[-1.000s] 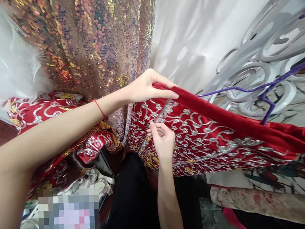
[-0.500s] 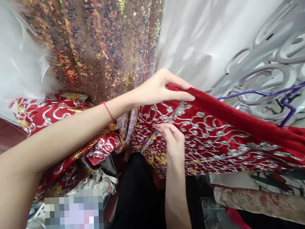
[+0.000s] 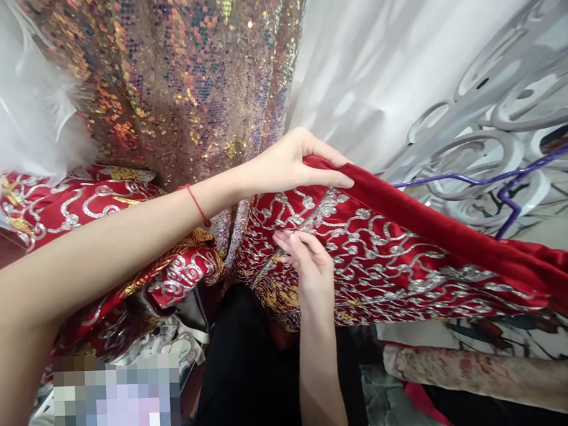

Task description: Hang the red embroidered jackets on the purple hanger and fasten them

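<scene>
A red satin skirt (image 3: 383,253) with silver and gold embroidery stretches across the middle toward the right. Its plain red waistband (image 3: 434,232) runs along the top edge. My left hand (image 3: 305,162), with a red string bracelet on the wrist, grips that band between thumb and fingers. Lower down, my right hand (image 3: 308,255) is at the embroidered face, thumb and fingers loosely apart, with fingertips at the cloth. Whether they press on it, I cannot tell. A purple hanger (image 3: 507,193) is at the band's right part.
Sequined cloth (image 3: 191,86) hangs at the back, beside white fabric (image 3: 353,67) and a white scrollwork frame (image 3: 490,125). More red embroidered cloth (image 3: 79,208) lies behind my left forearm. White feathers (image 3: 33,110) are far left. Folded fabrics (image 3: 476,374) lie lower right.
The view has shifted slightly, so most things sit a little further left. My right hand's fingers have loosened from a pinch at the embroidery. The left hand keeps its hold on the waistband.
</scene>
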`<state>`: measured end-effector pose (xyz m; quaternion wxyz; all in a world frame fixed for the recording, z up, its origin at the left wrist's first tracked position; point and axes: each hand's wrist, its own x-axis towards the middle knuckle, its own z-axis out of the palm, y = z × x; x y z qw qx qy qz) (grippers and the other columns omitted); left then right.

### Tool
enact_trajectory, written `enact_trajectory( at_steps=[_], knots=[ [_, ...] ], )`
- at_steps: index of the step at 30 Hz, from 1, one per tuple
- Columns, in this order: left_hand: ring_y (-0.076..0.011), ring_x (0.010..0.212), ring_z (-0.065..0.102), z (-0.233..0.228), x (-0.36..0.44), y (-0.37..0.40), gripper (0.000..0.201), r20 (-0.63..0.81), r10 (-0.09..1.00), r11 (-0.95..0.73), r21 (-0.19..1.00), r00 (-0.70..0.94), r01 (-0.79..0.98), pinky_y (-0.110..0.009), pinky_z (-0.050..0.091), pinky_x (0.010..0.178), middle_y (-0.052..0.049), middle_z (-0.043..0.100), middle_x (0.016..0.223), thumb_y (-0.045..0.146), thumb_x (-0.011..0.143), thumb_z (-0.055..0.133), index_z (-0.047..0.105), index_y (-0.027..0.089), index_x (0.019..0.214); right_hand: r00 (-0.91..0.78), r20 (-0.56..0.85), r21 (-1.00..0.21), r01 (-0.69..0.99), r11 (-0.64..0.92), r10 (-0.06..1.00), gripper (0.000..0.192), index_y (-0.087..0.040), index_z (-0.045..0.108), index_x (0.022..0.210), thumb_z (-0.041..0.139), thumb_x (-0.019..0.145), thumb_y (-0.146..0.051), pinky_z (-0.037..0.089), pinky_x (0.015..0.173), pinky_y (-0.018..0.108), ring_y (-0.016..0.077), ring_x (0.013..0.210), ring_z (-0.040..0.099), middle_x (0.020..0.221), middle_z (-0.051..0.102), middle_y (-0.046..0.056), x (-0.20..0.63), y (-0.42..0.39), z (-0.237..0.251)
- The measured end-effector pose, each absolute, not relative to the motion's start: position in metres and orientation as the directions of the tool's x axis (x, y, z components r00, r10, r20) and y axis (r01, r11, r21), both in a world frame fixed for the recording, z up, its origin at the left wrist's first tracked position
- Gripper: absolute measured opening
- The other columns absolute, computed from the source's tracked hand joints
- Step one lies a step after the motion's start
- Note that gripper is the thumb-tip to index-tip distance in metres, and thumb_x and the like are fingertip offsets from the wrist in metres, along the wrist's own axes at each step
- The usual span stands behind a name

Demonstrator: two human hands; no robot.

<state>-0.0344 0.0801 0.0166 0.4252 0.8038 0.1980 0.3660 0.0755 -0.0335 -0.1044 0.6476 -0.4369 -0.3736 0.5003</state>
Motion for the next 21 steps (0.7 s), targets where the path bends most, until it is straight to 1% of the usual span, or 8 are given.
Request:
enact_trajectory(
  at_steps=[2, 4, 6, 9, 12, 15, 18, 21],
  knots=[
    [-0.0177, 0.081, 0.07, 0.017, -0.034, 0.081, 0.021, 0.428, 0.642, -0.558, 0.83, 0.637, 0.005, -0.03, 0.058, 0.072, -0.004, 0.077, 0.085, 0.025, 0.074, 0.079, 0.08, 0.015, 0.093, 0.207, 0.063, -0.955, -0.271, 0.119, 0.976, 0.022, -0.018, 0.071, 0.09, 0.073, 0.082, -0.039, 0.048, 0.054, 0.022, 0.0203, 0.075, 0.077, 0.09, 0.08, 0.007, 0.076, -0.035, -0.097],
    [-0.0173, 0.08, 0.07, 0.017, -0.034, 0.081, 0.022, 0.427, 0.65, -0.553, 0.833, 0.628, 0.006, -0.03, 0.058, 0.07, -0.004, 0.077, 0.085, 0.024, 0.073, 0.08, 0.08, 0.015, 0.093, 0.201, 0.075, -0.961, -0.247, 0.124, 0.977, 0.024, -0.016, 0.072, 0.089, 0.071, 0.084, -0.04, 0.042, 0.047, 0.021, 0.0166, 0.059, 0.074, 0.084, 0.08, 0.007, 0.077, -0.038, -0.09],
    [-0.0161, 0.077, 0.069, 0.017, -0.033, 0.081, 0.021, 0.418, 0.646, -0.553, 0.833, 0.639, 0.015, -0.028, 0.058, 0.068, -0.004, 0.077, 0.084, 0.025, 0.073, 0.079, 0.08, 0.016, 0.091, 0.227, 0.077, -0.953, -0.269, 0.139, 0.971, 0.025, -0.015, 0.071, 0.09, 0.069, 0.085, -0.039, 0.036, 0.043, 0.02, 0.0137, 0.052, 0.07, 0.083, 0.08, 0.007, 0.077, -0.042, -0.083],
    [-0.0152, 0.074, 0.069, 0.017, -0.033, 0.08, 0.019, 0.401, 0.647, -0.548, 0.836, 0.648, 0.03, -0.027, 0.056, 0.064, -0.004, 0.076, 0.08, 0.026, 0.074, 0.079, 0.08, 0.015, 0.089, 0.282, 0.098, -0.941, -0.286, 0.181, 0.954, 0.024, -0.015, 0.07, 0.09, 0.067, 0.087, -0.038, 0.034, 0.042, 0.02, 0.012, 0.05, 0.069, 0.087, 0.08, 0.007, 0.073, -0.046, -0.071],
    [-0.0155, 0.073, 0.068, 0.019, -0.033, 0.078, 0.021, 0.388, 0.668, -0.529, 0.848, 0.635, 0.038, -0.025, 0.055, 0.062, -0.005, 0.075, 0.077, 0.026, 0.072, 0.081, 0.08, 0.014, 0.089, 0.313, 0.18, -0.941, -0.222, 0.256, 0.932, 0.022, -0.015, 0.068, 0.092, 0.064, 0.089, -0.036, 0.034, 0.041, 0.021, 0.0125, 0.051, 0.07, 0.086, 0.08, 0.007, 0.07, -0.044, -0.055],
    [-0.0148, 0.073, 0.068, 0.021, -0.035, 0.076, 0.022, 0.374, 0.663, -0.519, 0.854, 0.648, 0.038, -0.025, 0.055, 0.063, -0.005, 0.076, 0.08, 0.03, 0.075, 0.079, 0.08, 0.014, 0.09, 0.347, 0.271, -0.926, -0.16, 0.341, 0.898, 0.02, -0.015, 0.067, 0.091, 0.062, 0.091, -0.034, 0.034, 0.039, 0.021, 0.012, 0.051, 0.07, 0.085, 0.08, 0.005, 0.07, -0.035, -0.041],
    [-0.0131, 0.073, 0.067, 0.022, -0.036, 0.077, 0.023, 0.377, 0.65, -0.529, 0.848, 0.66, 0.036, -0.024, 0.054, 0.064, -0.004, 0.075, 0.082, 0.036, 0.08, 0.076, 0.079, 0.015, 0.091, 0.336, 0.313, -0.919, -0.127, 0.372, 0.888, 0.017, -0.016, 0.066, 0.089, 0.063, 0.09, -0.033, 0.04, 0.041, 0.02, 0.0107, 0.049, 0.068, 0.083, 0.079, 0.003, 0.072, -0.028, -0.037],
    [-0.0108, 0.07, 0.064, 0.022, -0.035, 0.078, 0.026, 0.394, 0.644, -0.546, 0.837, 0.656, 0.033, -0.022, 0.051, 0.063, -0.003, 0.073, 0.078, 0.041, 0.083, 0.073, 0.078, 0.016, 0.092, 0.33, 0.324, -0.919, -0.11, 0.378, 0.886, 0.016, -0.016, 0.065, 0.088, 0.065, 0.089, -0.032, 0.045, 0.042, 0.021, 0.0102, 0.045, 0.066, 0.078, 0.078, 0.002, 0.074, -0.026, -0.039]
  ],
)
